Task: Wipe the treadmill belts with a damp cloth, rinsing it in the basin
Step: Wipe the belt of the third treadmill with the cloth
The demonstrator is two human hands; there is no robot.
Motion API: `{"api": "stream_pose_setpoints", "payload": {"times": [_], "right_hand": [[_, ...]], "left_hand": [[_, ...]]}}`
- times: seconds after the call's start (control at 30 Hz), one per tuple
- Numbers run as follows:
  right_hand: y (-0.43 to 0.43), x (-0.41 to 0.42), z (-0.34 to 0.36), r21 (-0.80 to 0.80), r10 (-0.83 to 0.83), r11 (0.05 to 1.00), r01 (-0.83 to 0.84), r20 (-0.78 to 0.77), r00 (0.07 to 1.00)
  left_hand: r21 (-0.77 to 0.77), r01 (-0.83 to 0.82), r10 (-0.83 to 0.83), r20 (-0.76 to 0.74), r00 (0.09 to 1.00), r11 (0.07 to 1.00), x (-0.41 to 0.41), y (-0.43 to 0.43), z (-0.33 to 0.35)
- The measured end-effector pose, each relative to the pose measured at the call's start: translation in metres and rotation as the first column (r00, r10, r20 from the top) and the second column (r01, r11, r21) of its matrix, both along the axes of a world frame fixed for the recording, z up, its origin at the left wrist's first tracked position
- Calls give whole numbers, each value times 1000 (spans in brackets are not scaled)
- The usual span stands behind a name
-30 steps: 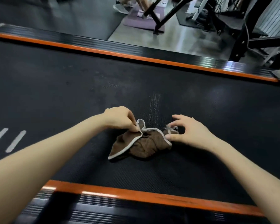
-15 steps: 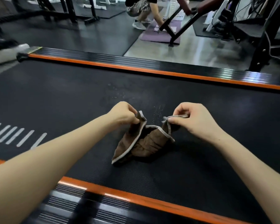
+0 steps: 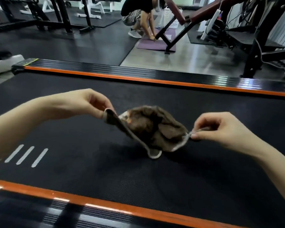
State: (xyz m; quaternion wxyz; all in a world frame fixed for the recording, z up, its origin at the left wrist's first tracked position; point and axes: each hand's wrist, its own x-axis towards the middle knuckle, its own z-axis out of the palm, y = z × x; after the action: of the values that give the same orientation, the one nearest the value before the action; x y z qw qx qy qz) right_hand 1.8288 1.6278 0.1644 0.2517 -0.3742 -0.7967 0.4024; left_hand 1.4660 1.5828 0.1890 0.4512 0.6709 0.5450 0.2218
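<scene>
A crumpled brown cloth (image 3: 152, 127) with a pale grey hem hangs between my two hands above the black treadmill belt (image 3: 89, 175). My left hand (image 3: 87, 102) pinches one hemmed corner at the cloth's upper left. My right hand (image 3: 220, 129) pinches the opposite corner at the lower right. The cloth's lowest fold dangles just over the belt, or touches it; I cannot tell which. No basin is in view.
Orange-trimmed side rails (image 3: 155, 81) border the belt, far and near. White stripes (image 3: 26, 155) mark the belt at the left. Beyond the far rail, a crouching person (image 3: 138, 15) handles a purple mat (image 3: 155, 43) beside a weight bench (image 3: 184, 18) and a white basket (image 3: 171, 17).
Both hands have lifted the cloth off the belt and drawn apart, stretching it out between the pinched corners. The view has tilted up, showing more of the gym floor.
</scene>
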Motion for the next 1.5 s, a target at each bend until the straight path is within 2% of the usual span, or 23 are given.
{"api": "stream_pose_setpoints", "payload": {"times": [0.07, 0.1, 0.17, 0.23, 0.33, 0.4, 0.47, 0.53, 0.57, 0.63, 0.77, 0.87, 0.9, 0.97, 1.03, 1.1, 1.2, 1.3, 1.37, 1.5], "right_hand": [[-2, 9, -5, -33, -3, 999, 5, 74, 997], [0, 8, -7, -24, -45, 999, 46, 51, 998], [9, -10, -11, 2, -147, 989, 148, -87, 985], [23, -49, -15, 84, -141, 985, 154, -139, 980], [31, -114, -26, 128, -75, 988, 87, -96, 993], [24, -133, -40, 222, -51, 974, 41, 39, 998], [8, -131, -65, 296, -33, 955, -34, 217, 976], [-13, -125, -96, 334, 11, 922, -196, 482, 876], [-21, -125, -116, 378, 21, 876, -298, 588, 809], [-24, -127, -144, 430, 14, 804, -410, 676, 737], [-9, -140, -155, 490, -47, 812, -317, 597, 801], [12, -162, -157, 516, -170, 842, -160, 534, 828], [28, -176, -155, 502, -244, 862, -68, 529, 813], [66, -206, -153, 447, -392, 885, 127, 572, 721], [76, -220, -150, 408, -454, 883, 232, 616, 644], [38, -210, -148, 443, -417, 881, 164, 567, 710], [-61, -176, -142, 421, -266, 906, 44, 484, 834], [-66, -162, -141, 448, -178, 889, -100, 538, 824], [-18, -180, -143, 469, -250, 882, -44, 544, 801], [69, -206, -139, 373, -466, 880, 293, 570, 676]], "left_hand": [[-90, 67, -73, -61, 995, 994, -4, -7, -6], [-82, 48, -53, -62, 997, 995, -2, -4, -11], [-28, -83, 81, -65, 995, 996, 12, 9, -25], [-17, -152, 150, -93, 984, 988, 34, 29, -41], [48, -164, 171, -275, 946, 985, 44, 60, -60], [194, -238, 301, -431, 851, 952, 28, 69, -66], [327, -300, 433, -497, 752, 896, 4, 71, -69], [385, -314, 486, -529, 696, 868, -18, 71, -81], [387, -301, 480, -546, 687, 871, -28, 74, -90], [382, -249, 441, -580, 685, 890, -45, 82, -112], [456, -101, 400, -630, 666, 884, -73, 107, -153], [465, -65, 407, -689, 600, 883, -82, 118, -166], [446, -68, 400, -713, 576, 893, -85, 120, -168], [379, -56, 350, -778, 521, 924, -94, 120, -175], [300, -57, 286, -808, 515, 952, -101, 118, -181], [284, -51, 263, -789, 556, 958, -104, 114, -186], [332, -34, 291, -767, 572, 943, -105, 111, -190], [374, -40, 325, -745, 582, 927, -102, 108, -193], [404, -42, 351, -733, 583, 914, -102, 108, -195], [434, -38, 370, -715, 593, 900, -103, 110, -198]]}}
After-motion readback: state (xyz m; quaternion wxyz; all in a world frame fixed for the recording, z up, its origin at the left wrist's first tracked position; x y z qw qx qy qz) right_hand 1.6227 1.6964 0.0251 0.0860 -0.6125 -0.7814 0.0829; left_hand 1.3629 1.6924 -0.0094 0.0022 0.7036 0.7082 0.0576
